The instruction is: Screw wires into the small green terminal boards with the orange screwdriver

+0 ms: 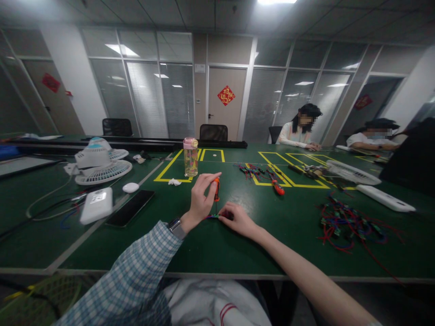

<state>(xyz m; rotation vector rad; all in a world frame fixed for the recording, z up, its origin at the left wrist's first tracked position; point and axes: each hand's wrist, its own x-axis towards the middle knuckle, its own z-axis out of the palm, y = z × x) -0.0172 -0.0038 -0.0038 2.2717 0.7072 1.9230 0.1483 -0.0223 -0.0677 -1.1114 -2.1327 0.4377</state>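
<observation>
My left hand (201, 199), with a watch at its wrist, is closed around the orange-red handle of a screwdriver (216, 190). The screwdriver stands upright, its thin shaft reaching down to a small green circuit board (215, 217) with coloured wires on the table. Opposite it, my right hand (239, 219) rests low on the table, its thumb and fingers pinching the board's right end. The fingers partly cover the board, so its details are too small to make out.
Loose wired boards (350, 222) lie in a heap at the right, with a smaller bundle (251, 170) and a red-handled tool (278, 187) farther back. A bottle (190, 158), a phone (132, 208), a white power bank (97, 206) and fans (102, 170) stand left. Two people sit far right.
</observation>
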